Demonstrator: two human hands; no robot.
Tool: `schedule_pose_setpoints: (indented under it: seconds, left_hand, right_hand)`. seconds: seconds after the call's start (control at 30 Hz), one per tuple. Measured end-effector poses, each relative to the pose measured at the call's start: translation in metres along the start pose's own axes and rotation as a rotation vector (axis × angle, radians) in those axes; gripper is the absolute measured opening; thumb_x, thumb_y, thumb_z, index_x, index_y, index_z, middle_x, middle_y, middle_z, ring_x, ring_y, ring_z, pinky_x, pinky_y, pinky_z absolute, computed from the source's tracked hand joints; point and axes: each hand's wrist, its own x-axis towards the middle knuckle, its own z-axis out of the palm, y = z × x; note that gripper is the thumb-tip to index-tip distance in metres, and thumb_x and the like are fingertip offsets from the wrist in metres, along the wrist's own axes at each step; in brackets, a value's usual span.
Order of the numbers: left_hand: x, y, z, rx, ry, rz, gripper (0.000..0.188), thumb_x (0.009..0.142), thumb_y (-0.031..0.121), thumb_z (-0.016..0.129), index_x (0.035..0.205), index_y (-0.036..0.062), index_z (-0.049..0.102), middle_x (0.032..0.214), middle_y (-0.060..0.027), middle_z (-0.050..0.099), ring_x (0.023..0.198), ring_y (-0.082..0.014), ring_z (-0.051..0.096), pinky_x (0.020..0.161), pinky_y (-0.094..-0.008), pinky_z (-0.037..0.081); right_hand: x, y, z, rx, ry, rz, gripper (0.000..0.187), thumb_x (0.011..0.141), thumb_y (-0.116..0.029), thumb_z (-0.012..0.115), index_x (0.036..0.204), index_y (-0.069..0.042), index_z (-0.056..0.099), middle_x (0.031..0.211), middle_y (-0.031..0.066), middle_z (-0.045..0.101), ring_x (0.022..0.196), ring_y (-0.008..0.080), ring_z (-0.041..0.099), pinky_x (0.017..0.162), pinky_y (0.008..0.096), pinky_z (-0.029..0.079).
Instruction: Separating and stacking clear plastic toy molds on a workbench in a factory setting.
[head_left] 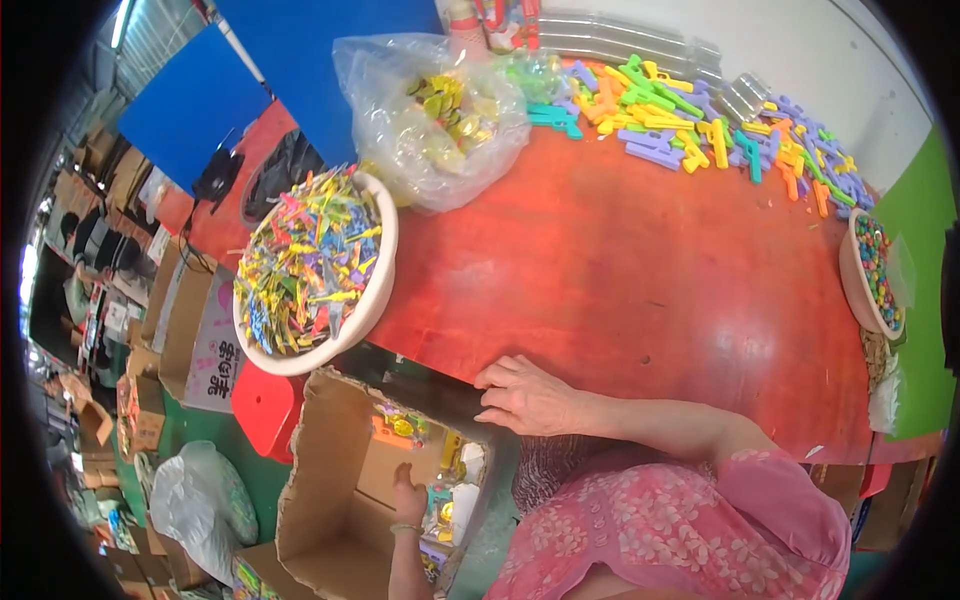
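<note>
A pink floral blouse point(670, 510) lay nearest in the head view. Dark characters marked a carton point(213, 350) at left. The cardboard box point(322, 465), beside the desk point(590, 270), opened upward, long axis unclear. The left hand point(408, 497) reached inside, its grip unclear; the right hand point(530, 397) rested, fingers loosely curled, at the desk's edge.

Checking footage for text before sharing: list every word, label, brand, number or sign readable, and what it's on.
Printed cardboard box, left of the red stool: large dark characters, pink pictures; wording withheld, not copied here.
Background boxes, far left: any print too small or blurred to read.
Open box around the left hand: no printing seen on its inner walls.
Red table: no lettering seen.
</note>
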Motion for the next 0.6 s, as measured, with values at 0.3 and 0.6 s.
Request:
schedule_pose_setpoints:
  seconds: [0.3, 0.6]
  left_hand:
    - [0.079, 0.226, -0.065, -0.412, 0.286, 0.389, 0.018, 0.088, -0.005, 0.052, 0.103, -0.0052, 0.062, 0.104, -0.0155, 0.064, 0.095, -0.0252, 0.062, 0.083, -0.033, 0.049]
    - [0.172, 0.361, -0.014, -0.877, 0.097, 0.363, 0.018, 0.092, 0.002, 0.054, 0.106, -0.0053, 0.062, 0.101, -0.0083, 0.064, 0.092, -0.0158, 0.06, 0.081, -0.0286, 0.05]
  right_hand:
    - [0.001, 0.02, -0.005, 0.455, 0.029, 0.1, 0.026, 0.089, -0.025, 0.065, 0.081, -0.001, 0.066, 0.084, 0.0074, 0.062, 0.08, 0.0205, 0.059, 0.068, 0.0344, 0.047]
    - [0.012, 0.054, -0.035, 1.086, 0.229, 0.559, 0.04, 0.093, -0.038, 0.06, 0.078, -0.001, 0.065, 0.073, 0.0035, 0.063, 0.068, 0.0092, 0.057, 0.063, 0.0243, 0.047]
